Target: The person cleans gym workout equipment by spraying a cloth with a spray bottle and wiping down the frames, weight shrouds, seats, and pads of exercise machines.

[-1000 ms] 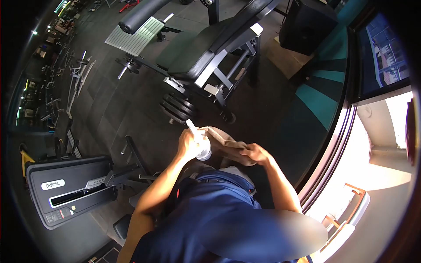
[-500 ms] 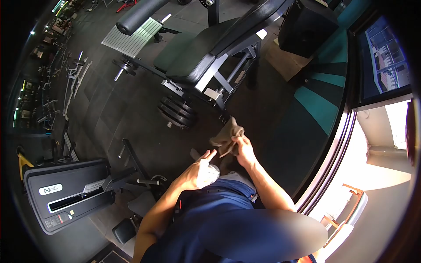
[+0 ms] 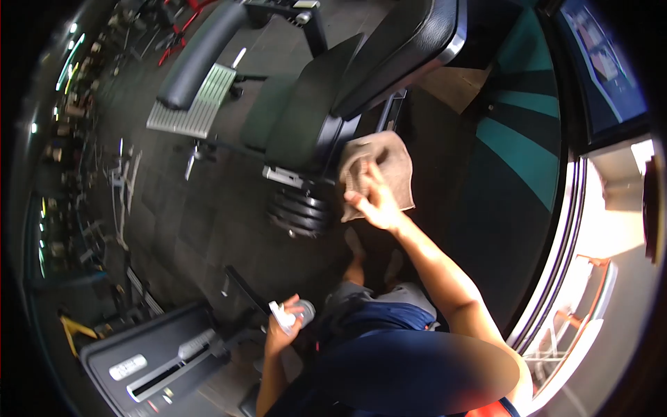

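Your right hand (image 3: pixel 375 203) is stretched forward with its fingers (image 3: pixel 366 179) clamped on a brown cloth (image 3: pixel 389 163), which hangs bunched over and beyond them, just beside the edge of the machine's dark padded seat (image 3: pixel 306 121). Your left hand (image 3: pixel 281 332) is down by your hip, fingers closed round a spray bottle (image 3: pixel 292 316) whose white nozzle points up past your thumb.

The cloth is gathered only at one part, so the loose end below your fingers could, I judge, snag on the metal frame or brush the weight plates (image 3: pixel 299 208) just under and to the left of your hand. A slack grip would let it slide off to the floor (image 3: pixel 201 208). The bottle is well apart from the cloth, low and behind your reaching hand; held that low and tilted, it could drip.
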Action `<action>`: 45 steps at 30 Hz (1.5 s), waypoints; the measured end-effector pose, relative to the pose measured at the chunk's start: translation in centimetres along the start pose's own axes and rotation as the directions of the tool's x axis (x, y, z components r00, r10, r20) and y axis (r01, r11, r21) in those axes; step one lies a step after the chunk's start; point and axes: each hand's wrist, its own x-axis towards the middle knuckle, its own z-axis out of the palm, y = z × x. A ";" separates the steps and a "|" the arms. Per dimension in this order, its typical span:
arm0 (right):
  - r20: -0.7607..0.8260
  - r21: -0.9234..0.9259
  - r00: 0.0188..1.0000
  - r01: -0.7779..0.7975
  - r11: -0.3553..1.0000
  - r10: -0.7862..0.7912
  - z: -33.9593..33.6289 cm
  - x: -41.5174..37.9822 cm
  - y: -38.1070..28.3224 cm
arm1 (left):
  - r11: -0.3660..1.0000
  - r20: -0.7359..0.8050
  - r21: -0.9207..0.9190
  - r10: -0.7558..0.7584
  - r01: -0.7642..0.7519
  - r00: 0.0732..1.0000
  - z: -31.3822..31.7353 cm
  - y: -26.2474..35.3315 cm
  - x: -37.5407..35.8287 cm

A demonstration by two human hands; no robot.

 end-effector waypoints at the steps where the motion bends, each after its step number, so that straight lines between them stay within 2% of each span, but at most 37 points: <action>1: -0.006 -0.036 1.000 -0.028 0.999 0.027 2.3 0.9 2.7 | 0.998 0.041 -0.023 -0.063 0.064 0.997 -0.8 -1.1 0.4; 3: -0.021 -0.240 0.995 -0.103 0.965 0.101 7.7 2.3 9.4 | 0.969 0.136 -0.107 -0.206 0.221 0.969 -2.5 -3.0 1.2; 4: -0.023 -0.366 0.990 -0.136 0.921 0.137 9.7 3.1 12.2 | 0.978 0.149 -0.099 -0.168 0.184 0.974 -3.3 -3.3 2.4; 6: -0.059 -0.574 0.995 -0.098 0.813 0.079 11.4 3.6 15.2 | 0.992 0.162 -0.072 -0.095 0.107 0.982 -4.7 -3.8 4.5; 8: -0.347 -0.462 0.938 -0.145 0.875 -0.027 13.8 5.1 17.3 | 0.998 0.163 -0.025 -0.055 0.060 0.985 -6.2 -4.9 5.9; 9: -0.461 -0.387 0.886 -0.243 0.890 0.041 14.8 6.2 17.8 | 0.998 0.178 0.067 -0.028 0.016 0.984 -7.1 -4.6 6.7; 10: -0.560 -0.299 0.821 -0.331 0.895 0.116 15.9 7.5 18.4 | 0.996 0.205 0.084 -0.030 0.013 0.978 -7.8 -4.7 7.6; 11: -0.599 -0.426 0.795 -0.420 0.801 0.098 15.2 8.8 16.3 | 0.995 0.232 0.101 -0.036 0.013 0.972 -8.5 -4.6 8.2; 12: -0.674 -0.344 0.705 -0.562 0.752 0.219 15.0 10.4 15.7 | 0.993 0.256 0.116 -0.043 0.013 0.966 -9.2 -4.6 8.7; 14: -0.669 -0.487 0.710 -0.641 0.593 0.219 13.5 11.1 12.4 | 0.989 0.312 0.150 -0.063 0.016 0.948 -10.5 -5.3 9.5; 15: -0.711 -0.471 0.687 -0.622 0.625 0.148 14.8 10.7 13.8 | 0.988 0.331 0.154 -0.073 0.022 0.941 -11.1 -5.1 9.9; 16: -0.663 -0.438 0.732 -0.550 0.711 0.158 15.4 9.3 15.0 | 0.988 0.347 0.154 -0.072 0.019 0.935 -11.6 -5.0 10.8; 18: -0.693 -0.443 0.718 -0.499 0.745 0.069 13.7 9.3 14.6 | 0.979 0.370 0.206 -0.074 -0.004 0.926 -11.7 -4.8 12.1; 20: -0.712 -0.411 0.691 -0.553 0.724 0.124 10.7 11.7 15.9 | 0.978 0.387 0.208 -0.061 -0.022 0.920 -11.6 -4.5 12.6; 21: -0.737 -0.297 0.665 -0.481 0.825 0.122 9.7 13.1 18.2 | 0.977 0.393 0.209 -0.041 -0.046 0.918 -11.4 -4.1 13.1; 22: -0.772 -0.280 0.627 -0.484 0.829 0.106 8.7 14.7 20.4 | 0.977 0.393 0.206 -0.033 -0.053 0.919 -11.2 -4.1 13.4; 24: -0.800 -0.151 0.595 -0.330 0.932 0.081 7.9 15.5 22.3 | 0.976 0.395 0.204 -0.017 -0.069 0.919 -11.2 -4.1 13.8; 25: -0.795 0.039 0.565 -0.320 0.947 0.224 8.2 15.7 23.3 | 0.979 0.393 0.200 -0.055 -0.027 0.918 -11.1 -3.6 14.0; 27: -0.706 0.392 0.520 -0.277 0.877 0.480 8.0 15.2 25.1 | 0.983 0.392 0.176 -0.122 0.056 0.912 -10.2 -2.6 14.5; 29: -0.617 0.625 0.482 -0.179 0.760 0.622 5.8 13.1 23.9 | 0.977 0.422 0.172 -0.188 0.125 0.887 -9.9 -2.2 14.9; 31: -0.579 0.736 0.461 -0.058 0.674 0.672 2.8 11.8 21.4 | 0.976 0.432 0.154 -0.206 0.153 0.878 -9.7 -2.3 15.4; 34: -0.608 0.748 0.474 0.074 0.659 0.637 -3.3 12.6 14.6 | 0.992 0.409 0.095 -0.119 0.087 0.905 -9.1 -2.5 15.6; 35: -0.629 0.733 0.484 0.111 0.671 0.608 -5.3 13.7 12.2 | 0.981 0.368 0.104 -0.192 0.165 0.910 -8.4 -1.0 16.0; 38: -0.685 0.669 0.532 0.189 0.719 0.498 -10.6 18.5 5.5 | 0.975 0.343 0.058 -0.219 0.212 0.914 -6.3 2.9 17.6; 41: -0.708 0.609 0.579 0.211 0.765 0.404 -14.6 23.2 0.6 | 0.985 0.331 0.059 -0.173 0.163 0.928 -5.0 2.4 18.4; 44: -0.654 0.548 0.704 0.186 0.815 0.279 -15.0 23.8 -2.9 | 0.940 0.227 -0.010 -0.330 0.341 0.916 -2.5 7.7 19.6; 45: -0.614 0.519 0.762 0.194 0.832 0.205 -14.4 22.3 -4.1 | 0.918 0.226 0.001 -0.386 0.396 0.894 -2.2 7.6 19.8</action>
